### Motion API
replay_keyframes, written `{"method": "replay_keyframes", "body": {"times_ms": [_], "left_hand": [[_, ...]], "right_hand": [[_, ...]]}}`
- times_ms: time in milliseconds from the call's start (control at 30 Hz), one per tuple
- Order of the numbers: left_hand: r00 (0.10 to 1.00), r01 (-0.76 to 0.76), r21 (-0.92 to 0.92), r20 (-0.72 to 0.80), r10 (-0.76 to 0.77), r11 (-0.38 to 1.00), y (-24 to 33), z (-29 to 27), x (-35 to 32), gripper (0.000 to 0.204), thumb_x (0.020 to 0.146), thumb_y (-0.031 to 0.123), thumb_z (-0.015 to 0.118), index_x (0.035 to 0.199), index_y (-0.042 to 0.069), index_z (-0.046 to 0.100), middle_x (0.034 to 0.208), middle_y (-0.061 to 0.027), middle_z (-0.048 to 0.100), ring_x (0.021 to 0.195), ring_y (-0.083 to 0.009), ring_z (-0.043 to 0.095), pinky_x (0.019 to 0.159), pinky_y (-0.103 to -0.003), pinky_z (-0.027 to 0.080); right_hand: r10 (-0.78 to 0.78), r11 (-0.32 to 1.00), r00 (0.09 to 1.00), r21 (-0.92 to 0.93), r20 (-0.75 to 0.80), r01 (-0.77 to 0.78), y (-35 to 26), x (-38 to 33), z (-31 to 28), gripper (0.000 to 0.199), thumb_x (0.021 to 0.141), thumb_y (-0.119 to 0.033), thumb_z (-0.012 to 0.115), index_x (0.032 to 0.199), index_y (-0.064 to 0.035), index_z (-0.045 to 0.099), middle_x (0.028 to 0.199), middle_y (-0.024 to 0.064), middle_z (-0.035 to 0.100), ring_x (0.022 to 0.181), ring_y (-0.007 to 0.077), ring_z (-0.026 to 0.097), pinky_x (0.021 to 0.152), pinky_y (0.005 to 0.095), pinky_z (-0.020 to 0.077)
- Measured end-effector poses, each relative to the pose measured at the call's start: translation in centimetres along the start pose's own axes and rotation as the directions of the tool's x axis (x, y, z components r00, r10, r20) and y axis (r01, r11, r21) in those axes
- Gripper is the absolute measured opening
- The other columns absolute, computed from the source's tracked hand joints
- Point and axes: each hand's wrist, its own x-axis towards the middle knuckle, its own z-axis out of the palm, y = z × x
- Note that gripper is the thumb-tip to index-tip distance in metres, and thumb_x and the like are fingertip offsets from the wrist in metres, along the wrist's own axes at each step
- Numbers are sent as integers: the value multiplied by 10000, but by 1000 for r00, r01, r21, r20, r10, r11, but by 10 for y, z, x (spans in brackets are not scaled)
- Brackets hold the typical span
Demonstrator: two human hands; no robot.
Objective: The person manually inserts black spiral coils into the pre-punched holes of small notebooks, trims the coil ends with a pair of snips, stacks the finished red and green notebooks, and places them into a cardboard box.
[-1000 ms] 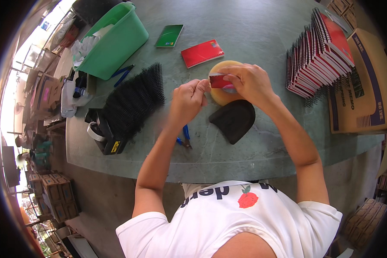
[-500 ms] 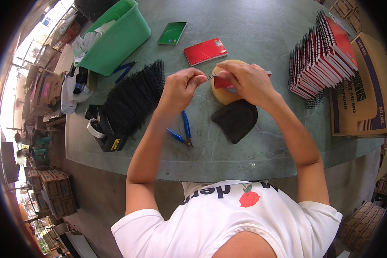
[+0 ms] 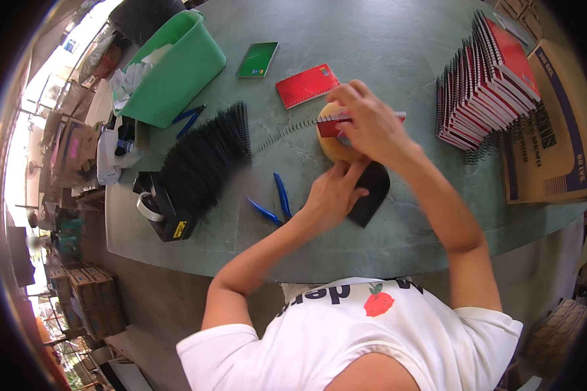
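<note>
Your right hand point(image 3: 372, 127), just above the frame's centre, has its fingers closed on a small red spiral notebook point(image 3: 336, 124) held over a tan round object point(image 3: 332, 144), a wire coil point(image 3: 284, 133) trailing left from it. Your left hand point(image 3: 332, 195) rests below it, fingers loosely open on a black pad point(image 3: 372, 192), beside blue pliers point(image 3: 274, 201) on the green surface point(image 3: 385, 45).

Premises: a small notebook-binding workshop. Evidence: a green worktable point(image 3: 398, 39) carrying a row of black spiral binding coils point(image 3: 205, 159) at left, a standing stack of bound red notebooks point(image 3: 486, 81) at far right beside a cardboard carton point(image 3: 557, 124), blue pliers point(image 3: 274, 201) near centre, stacked boxes point(image 3: 91, 303) on the floor at left
</note>
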Motion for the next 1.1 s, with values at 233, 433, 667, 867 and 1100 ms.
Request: {"method": "replay_keyframes", "body": {"times_ms": [233, 433, 667, 867, 1100], "left_hand": [[990, -65, 251, -105, 94, 966, -20, -60, 22, 443, 732, 41, 658, 1153, 64, 523, 951, -149, 573, 898, -305, 544, 803, -411, 448], [975, -111, 78, -185, 124, 991, -5, -58, 20, 340, 704, 12, 668, 1035, 70, 618, 906, -114, 593, 905, -291, 571, 787, -376, 471], [984, -132, 141, -102, 147, 981, -4, -57, 21, 315, 729, -14, 653, 1027, 88, 644, 919, -90, 590, 865, -249, 575, 752, -343, 478], [982, -168, 75, -71, 174, 983, 1, -48, 25, 264, 743, 4, 665, 996, 78, 642, 931, -80, 607, 849, -226, 565, 739, -326, 465], [966, -258, 146, 17, 258, 955, -1, -51, 36, 266, 734, 15, 684, 990, 79, 646, 925, -61, 603, 810, -181, 564, 601, -304, 460]], "right_hand": [[354, 614, 865, 610, 354, -501, 66, -32, -47, 201, 791, -34, 673, 989, 1, 669, 882, 55, 683, 793, 106, 627, 736, 233, 510], [305, 548, 904, 721, 299, -423, 60, -47, -34, 238, 815, 1, 636, 1053, 5, 652, 949, 57, 675, 841, 72, 601, 772, 210, 495], [300, 606, 908, 677, 292, -418, 55, -53, -33, 243, 814, 32, 618, 1054, 9, 646, 996, 68, 668, 899, 97, 608, 820, 228, 497], [297, 587, 910, 696, 291, -414, 49, -54, -33, 228, 820, 15, 622, 1047, 2, 643, 992, 56, 669, 912, 89, 599, 829, 229, 490], [314, 463, 917, 803, 246, -374, 46, -56, -31, 237, 844, 23, 593, 1076, -7, 631, 986, 31, 657, 888, 64, 586, 795, 213, 484]]}}
